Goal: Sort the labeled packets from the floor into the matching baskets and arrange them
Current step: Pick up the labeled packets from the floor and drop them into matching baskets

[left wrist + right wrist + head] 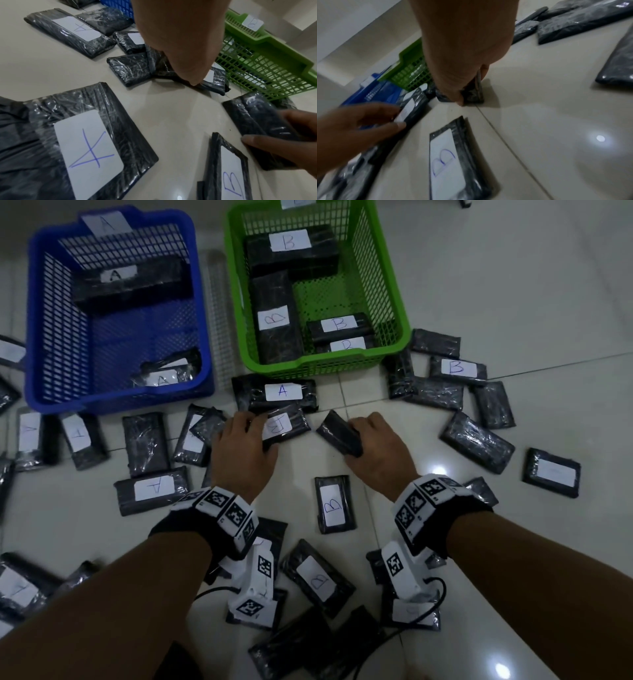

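My left hand [253, 436] grips a black packet with a B label [283, 424] on the floor just before the green basket [329, 361], which holds several B packets. An A packet [282, 392] lies right behind it. My right hand [358, 436] holds an unlabelled-side black packet [337, 431] tilted up on its edge on the tile; its label is hidden. In the right wrist view the fingers [458, 100] pinch that packet [473, 93]. The blue basket [37, 344] holds A packets at far left.
Black packets lie scattered all round: A packets [152, 487] to the left, a B packet [332, 505] between my wrists, more [457, 368] right of the green basket. Cables [424, 614] trail by my forearms. A bare tile patch [298, 463] lies between my hands.
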`<state>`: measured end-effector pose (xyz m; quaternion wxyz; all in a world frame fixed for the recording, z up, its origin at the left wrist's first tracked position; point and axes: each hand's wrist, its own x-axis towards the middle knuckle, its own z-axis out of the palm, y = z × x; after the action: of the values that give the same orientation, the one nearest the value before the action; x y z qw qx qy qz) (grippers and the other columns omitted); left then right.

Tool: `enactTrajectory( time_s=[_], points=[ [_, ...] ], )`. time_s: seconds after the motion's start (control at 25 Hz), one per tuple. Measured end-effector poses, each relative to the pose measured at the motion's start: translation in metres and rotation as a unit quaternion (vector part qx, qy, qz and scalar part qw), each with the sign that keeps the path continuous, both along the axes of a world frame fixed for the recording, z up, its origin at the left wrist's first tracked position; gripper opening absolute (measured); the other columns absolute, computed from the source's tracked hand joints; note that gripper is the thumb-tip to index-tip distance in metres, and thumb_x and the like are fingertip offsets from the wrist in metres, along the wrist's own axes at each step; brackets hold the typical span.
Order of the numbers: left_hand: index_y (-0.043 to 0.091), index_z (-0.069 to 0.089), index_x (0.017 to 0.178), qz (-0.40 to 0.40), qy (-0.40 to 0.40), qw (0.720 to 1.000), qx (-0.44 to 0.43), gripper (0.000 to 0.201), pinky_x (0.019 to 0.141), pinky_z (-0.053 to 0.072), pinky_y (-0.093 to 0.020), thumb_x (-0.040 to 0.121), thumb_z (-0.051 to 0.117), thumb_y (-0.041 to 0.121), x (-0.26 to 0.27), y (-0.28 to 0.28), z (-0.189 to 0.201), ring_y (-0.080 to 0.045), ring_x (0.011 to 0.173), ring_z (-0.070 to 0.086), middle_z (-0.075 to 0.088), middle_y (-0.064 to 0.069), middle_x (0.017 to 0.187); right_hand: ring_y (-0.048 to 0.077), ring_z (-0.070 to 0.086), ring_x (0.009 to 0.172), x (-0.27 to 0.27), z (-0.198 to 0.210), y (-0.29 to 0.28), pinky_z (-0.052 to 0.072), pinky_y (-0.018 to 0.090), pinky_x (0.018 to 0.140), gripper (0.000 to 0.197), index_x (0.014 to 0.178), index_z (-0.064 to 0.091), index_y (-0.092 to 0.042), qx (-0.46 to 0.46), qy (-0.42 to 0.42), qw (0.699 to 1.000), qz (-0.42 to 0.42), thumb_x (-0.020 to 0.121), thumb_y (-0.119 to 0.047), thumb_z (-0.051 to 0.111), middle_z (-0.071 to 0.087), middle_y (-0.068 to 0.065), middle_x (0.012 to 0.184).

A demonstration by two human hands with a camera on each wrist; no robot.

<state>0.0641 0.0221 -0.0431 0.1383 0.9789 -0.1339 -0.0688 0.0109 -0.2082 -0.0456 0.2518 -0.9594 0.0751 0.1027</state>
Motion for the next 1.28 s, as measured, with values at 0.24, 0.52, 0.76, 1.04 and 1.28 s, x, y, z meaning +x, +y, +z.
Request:
enactTrajectory(
  time_s=[0.24,0.52,0.76,1.04,1.28],
  points=[
    [0.008,0.055,0.128,0.007,0.033,0.999,0.001,0.054,0.09,0.045,-0.048,0.084,0.071,0.035,0.008,-0.009,0.008,-0.04,0.109,0.055,0.053,-0.019,0.123,0.023,0.057,0.061,0.004,0.022,-0.008,0.051,0.036,0.057,0.027,0.091,0.042,-0.02,0.212,0.013,0.97,-0.115,0.084,-0.024,0.067,0.063,0.008,0.076],
    [0.018,0.056,0.096,0.063,0.165,0.98,-0.088,0.03,0.08,0.053,-0.04,0.081,0.073,0.039,0.009,-0.015,0.018,-0.028,0.093,0.063,0.066,-0.006,0.097,0.007,0.053,0.075,0.017,0.049,0.004,0.04,0.027,0.073,0.027,0.077,0.06,-0.025,0.39,0.037,0.899,-0.193,0.1,-0.033,0.047,0.057,-0.011,0.078],
    [0.023,0.066,0.089,0.265,0.204,0.847,-0.413,0.013,0.076,0.055,-0.04,0.082,0.075,0.018,0.022,-0.01,0.049,-0.025,0.084,0.068,0.072,-0.003,0.09,0.02,0.067,0.075,0.034,0.066,0.007,0.058,0.032,0.065,0.005,0.095,0.066,-0.014,0.516,0.074,0.814,-0.257,0.091,-0.014,0.064,0.07,0.007,0.089],
    [0.007,0.063,0.099,0.384,0.255,0.652,-0.602,0.013,0.066,0.06,-0.032,0.09,0.066,0.015,0.042,0.015,0.082,-0.024,0.087,0.068,0.07,-0.01,0.094,0.022,0.069,0.082,0.047,0.079,0.019,0.059,0.035,0.074,0.012,0.102,0.063,-0.013,0.568,0.06,0.772,-0.279,0.091,-0.013,0.065,0.071,0.016,0.107],
    [0.016,0.068,0.088,0.401,0.194,0.691,-0.569,0.006,0.083,0.059,-0.04,0.086,0.071,0.011,0.055,0.042,0.098,-0.024,0.083,0.069,0.073,-0.012,0.097,0.017,0.067,0.077,0.079,0.082,0.048,0.06,0.039,0.074,0.023,0.107,0.059,-0.011,0.52,-0.043,0.808,-0.275,0.087,-0.004,0.069,0.07,0.004,0.087]
  ],
)
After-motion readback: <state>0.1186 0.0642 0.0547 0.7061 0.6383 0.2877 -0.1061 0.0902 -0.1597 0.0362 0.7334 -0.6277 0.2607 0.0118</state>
